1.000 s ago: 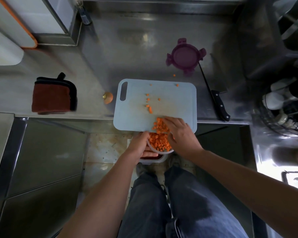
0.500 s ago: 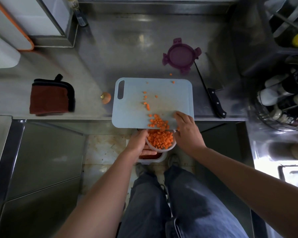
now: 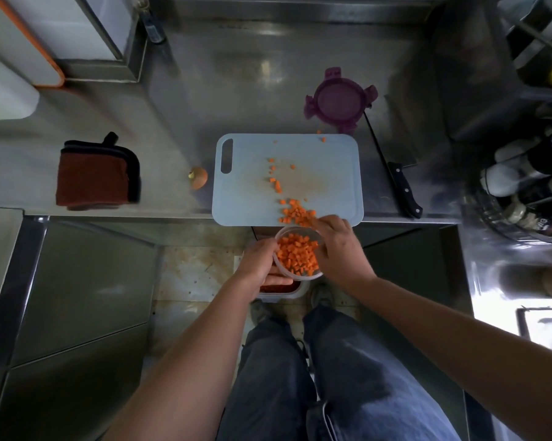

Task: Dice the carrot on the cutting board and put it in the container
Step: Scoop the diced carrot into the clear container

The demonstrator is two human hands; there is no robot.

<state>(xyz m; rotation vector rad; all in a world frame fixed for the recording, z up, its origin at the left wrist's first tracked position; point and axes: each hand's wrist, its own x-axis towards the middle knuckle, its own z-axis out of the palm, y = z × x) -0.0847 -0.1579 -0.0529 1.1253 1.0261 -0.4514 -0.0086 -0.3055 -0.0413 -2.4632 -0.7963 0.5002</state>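
Steel bench (image 3: 204, 90), dim light, seen from above. Board (image 3: 252, 202) lay at the bench's front edge, its near side overhanging a little. Knife (image 3: 402, 186) sat off the board toward the bench's right end, purple lid (image 3: 340, 101) behind the board's far right corner, and a carrot stub (image 3: 199, 177) just left of the board.

Left hand (image 3: 258, 265) gripped the container (image 3: 300, 277) by its wall, holding it in the air just below the board's near edge. It was already mostly full of dice. Right hand (image 3: 338, 246) held nothing, its fingers laid against the carrot pile (image 3: 295, 214) at the board's near edge. A loose trail of dice ran back toward the board's middle, with a couple at its far edge.

Judged step: sweeping the dice over the edge into the container.

Risks:
- The mouth was narrow compared with the pile, so a fast sweep could send dice past the rim to the floor.
- The board could slide, being pushed on its overhanging side.
- The scattered far pieces could be missed.
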